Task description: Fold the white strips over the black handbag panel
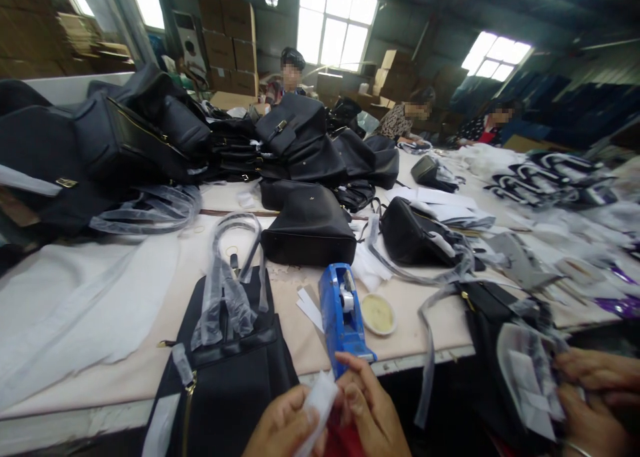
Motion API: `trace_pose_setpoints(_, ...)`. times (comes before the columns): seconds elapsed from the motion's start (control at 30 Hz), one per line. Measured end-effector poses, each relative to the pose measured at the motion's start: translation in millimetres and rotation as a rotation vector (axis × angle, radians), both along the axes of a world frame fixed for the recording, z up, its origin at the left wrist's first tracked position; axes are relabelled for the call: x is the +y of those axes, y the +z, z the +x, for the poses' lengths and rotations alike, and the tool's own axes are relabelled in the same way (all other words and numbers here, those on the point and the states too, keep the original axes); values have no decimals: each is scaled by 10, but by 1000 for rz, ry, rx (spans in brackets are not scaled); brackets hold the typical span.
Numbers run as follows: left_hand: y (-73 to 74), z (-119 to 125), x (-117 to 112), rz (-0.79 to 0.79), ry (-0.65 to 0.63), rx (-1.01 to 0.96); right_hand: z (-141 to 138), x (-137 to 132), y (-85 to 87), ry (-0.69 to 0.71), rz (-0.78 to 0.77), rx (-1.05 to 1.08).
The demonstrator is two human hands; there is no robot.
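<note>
My left hand (285, 422) is closed round a folded piece of thin white wrapping (320, 404), its thumb pressed on top. Beside it my right hand (373, 410) has the thumb bent against the fingers and the index finger reaching forward. Its fingertips are by the wrapping's right edge; whether they pinch anything is hidden. Just beyond the right hand stands a blue tape dispenser (345, 340) at the table edge. A black backpack (240, 384) with a gold zip lies to the left, its straps (227, 297) covered in clear film.
A dish of yellowish paste (379, 314) sits right of the dispenser. Black bags (310, 227) are piled across the table (295, 277). At right, a co-worker's hands (595, 390) work at another black bag (480, 337). White sheets (85, 297) cover the left side. More people sit behind.
</note>
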State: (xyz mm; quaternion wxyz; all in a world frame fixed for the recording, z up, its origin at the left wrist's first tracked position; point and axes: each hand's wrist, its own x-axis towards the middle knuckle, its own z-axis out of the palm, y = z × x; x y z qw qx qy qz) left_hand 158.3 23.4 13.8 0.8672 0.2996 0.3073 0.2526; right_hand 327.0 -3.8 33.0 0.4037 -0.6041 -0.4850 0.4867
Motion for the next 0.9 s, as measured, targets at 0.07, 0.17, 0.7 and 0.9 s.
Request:
trace_pose_setpoints(0.07,-15,44,-43,95,-11,80,-5,26,124,87,32,-75)
trace_pose_setpoints(0.17,13,82,-113,266,19,283,-47,109,252,162,10,-198)
trace_pose_setpoints(0.7,-141,-229,-227,88,-93,111,-189,229,34,-24,-34,-23)
trace_pose_setpoints(0.9,-215,-259,-271,-143,134,56,-375,-226,-122,-88,-109,91)
